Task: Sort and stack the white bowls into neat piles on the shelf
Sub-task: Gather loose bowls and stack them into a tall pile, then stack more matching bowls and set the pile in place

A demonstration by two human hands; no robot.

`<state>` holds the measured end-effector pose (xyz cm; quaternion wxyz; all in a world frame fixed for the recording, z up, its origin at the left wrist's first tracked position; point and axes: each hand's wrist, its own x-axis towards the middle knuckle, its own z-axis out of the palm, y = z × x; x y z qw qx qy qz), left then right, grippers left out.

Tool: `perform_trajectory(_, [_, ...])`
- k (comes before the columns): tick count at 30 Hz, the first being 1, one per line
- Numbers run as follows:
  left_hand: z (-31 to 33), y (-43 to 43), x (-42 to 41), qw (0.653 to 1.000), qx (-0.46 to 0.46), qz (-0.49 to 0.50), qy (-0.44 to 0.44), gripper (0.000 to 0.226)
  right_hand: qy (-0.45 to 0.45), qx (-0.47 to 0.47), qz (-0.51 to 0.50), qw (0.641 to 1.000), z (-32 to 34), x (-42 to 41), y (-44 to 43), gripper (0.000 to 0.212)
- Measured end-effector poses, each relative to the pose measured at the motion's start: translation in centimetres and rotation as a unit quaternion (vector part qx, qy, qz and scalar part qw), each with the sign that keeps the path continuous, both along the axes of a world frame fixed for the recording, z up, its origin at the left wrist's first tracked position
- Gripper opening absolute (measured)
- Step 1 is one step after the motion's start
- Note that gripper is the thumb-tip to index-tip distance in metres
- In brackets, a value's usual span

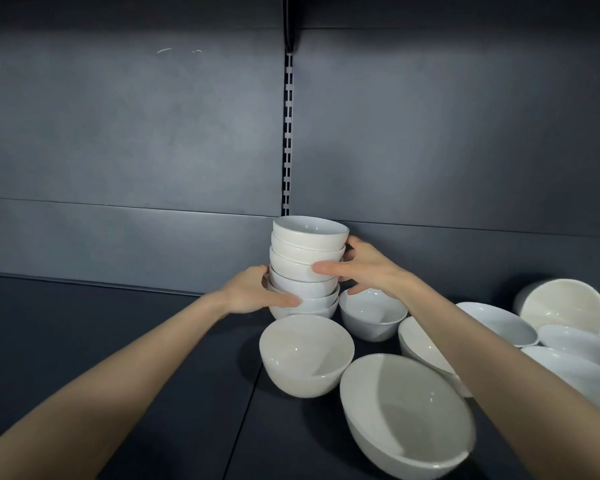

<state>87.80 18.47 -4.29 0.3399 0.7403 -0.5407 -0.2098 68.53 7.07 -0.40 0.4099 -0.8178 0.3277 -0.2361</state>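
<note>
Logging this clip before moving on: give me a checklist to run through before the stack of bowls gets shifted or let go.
1. Left hand grips the tall stack of white ceramic bowls low down: ok.
2. Right hand grips its middle: ok.
3. Bowls nested level: not ok, several sit tilted.
4. Stack base on the dark metal shelf: cannot tell, hidden by the loose white round bowl in front.
5. Room on the right: not ok, another loose white bowl sits close.

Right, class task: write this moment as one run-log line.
action: gripping bowl stack | left hand: low on it | right hand: mid-height | loose bowls: on shelf beside it
</note>
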Motion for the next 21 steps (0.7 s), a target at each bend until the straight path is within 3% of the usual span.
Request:
perform_trajectory(2, [0.6, 0.5, -0.2, 0.998, 0.018, 0.018, -0.066, 0.074, 0.018, -0.006, -0.003, 1.000, 0.4, -0.2, 0.2, 0.073])
perform_trajectory(5, [1.5, 1.4, -0.7, 0.991, 0.016, 0.041, -0.129, 0.035, 0.034, -0.019, -0.009, 0.999, 1.0, -0.3, 0.7, 0.069])
perform_trajectory(7, [2.2, 2.1, -1.0, 0.987, 0.009, 0.044, -0.153, 0.029, 0.049, -0.036, -0.018, 0.998, 1.5, -0.6, 1.0, 0.065])
perform_trajectory(13, [5.0, 4.1, -1.7, 0.976, -0.014, 0.016, -0.215, 0.035, 0.073, -0.140, -0.054, 0.986, 2.9, -2.2, 3.1, 0.046])
perform_trajectory(18, [6.2, 5.5, -2.3, 0.966, -0.047, -0.015, -0.253, 0.038, 0.059, -0.206, -0.083, 0.973, 3.5, -4.0, 6.0, 0.040])
perform_trajectory(21, [5.8, 6.6, -2.8, 0.961, -0.054, -0.040, -0.268, 0.041, 0.104, -0.220, -0.094, 0.965, 2.8, -4.9, 7.6, 0.047])
